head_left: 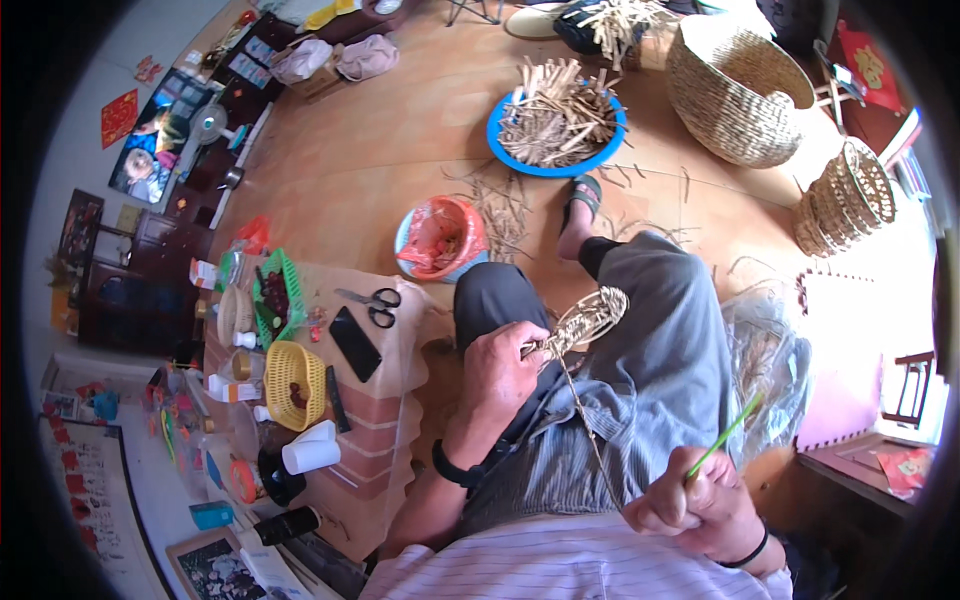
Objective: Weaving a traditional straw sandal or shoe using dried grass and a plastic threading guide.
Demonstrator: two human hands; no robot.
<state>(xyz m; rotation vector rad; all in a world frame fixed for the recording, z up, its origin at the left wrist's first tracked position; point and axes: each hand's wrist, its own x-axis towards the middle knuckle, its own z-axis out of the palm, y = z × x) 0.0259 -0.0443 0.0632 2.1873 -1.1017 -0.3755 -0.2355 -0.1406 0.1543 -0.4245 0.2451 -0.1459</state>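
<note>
While we hold the woven straw piece over the lap, between the knees, our left hand pinches its near end, fingers closed. The free end of the piece forms an open loop. A thin straw cord runs from the piece down to our right hand. That hand is curled into a fist around a slim green stick, which projects up and to the right. We cannot tell whether the cord is gripped by the same fingers.

To our left, the worktop carries black-handled scissors beside a black smartphone, with a yellow basket near them. Ahead on the floor, beyond the foot, a blue basin contains dry straw strips.
</note>
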